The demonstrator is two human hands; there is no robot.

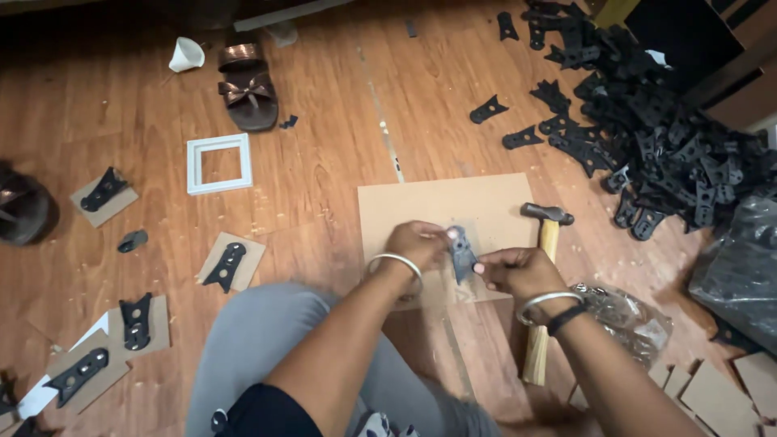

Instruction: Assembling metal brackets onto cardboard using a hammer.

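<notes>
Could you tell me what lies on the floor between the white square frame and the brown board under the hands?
In the head view, only bare wooden floor shows between the white square frame and the brown board.

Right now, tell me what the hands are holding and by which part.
Both hands, left hand and right hand, pinch one black flat piece by its opposite side edges, over the brown board.

My left hand (417, 243) and right hand (518, 271) were smeared by motion, so I could not tell how my fingers gripped the dark metal bracket (463, 255) between them. My right wrist hid the middle of the hammer handle (536, 356), and the clear bag (627, 316) beside it was too blurred to show its contents. The black plastic sheet (740, 279) ran off the right edge.
</notes>
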